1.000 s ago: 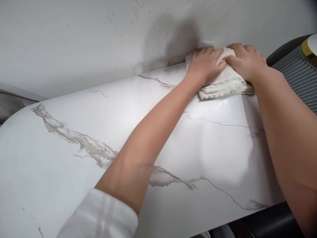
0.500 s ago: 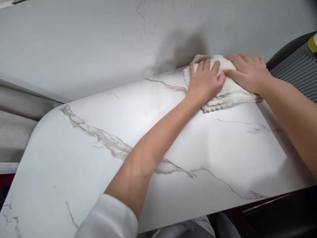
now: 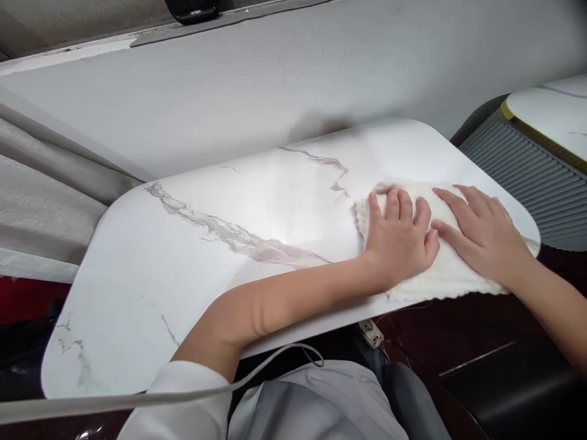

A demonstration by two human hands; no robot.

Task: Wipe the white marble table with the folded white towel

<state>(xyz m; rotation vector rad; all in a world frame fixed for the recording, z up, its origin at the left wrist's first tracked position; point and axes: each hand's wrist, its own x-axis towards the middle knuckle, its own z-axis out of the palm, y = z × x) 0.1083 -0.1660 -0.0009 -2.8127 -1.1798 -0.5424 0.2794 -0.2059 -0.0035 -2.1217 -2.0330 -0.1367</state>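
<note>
A folded cream-white cloth (image 3: 403, 290) with scalloped edges lies on the right part of the white marble-patterned table (image 3: 257, 201), reaching its front edge. On the cloth's left half presses my left hand (image 3: 401, 235), palm down, its fingers apart and slightly bent. My right hand (image 3: 488, 238) rests flat on the right half, fingers spread. The two thumbs are close together. Neither hand is wrapped round the cloth; the part beneath my palms is hidden.
Behind the table stands a grey wall (image 3: 220, 91) with a dark object (image 3: 192, 9) on its ledge. Pale curtain-like fabric (image 3: 41, 201) hangs at left. A ribbed grey panel (image 3: 527, 171) borders the right side. A cable (image 3: 257, 370) crosses in front of my lap.
Both hands and the cloth have moved from the table's back right edge toward its front edge. The view has shifted, showing more of the wall ledge, the right end and my lap.
</note>
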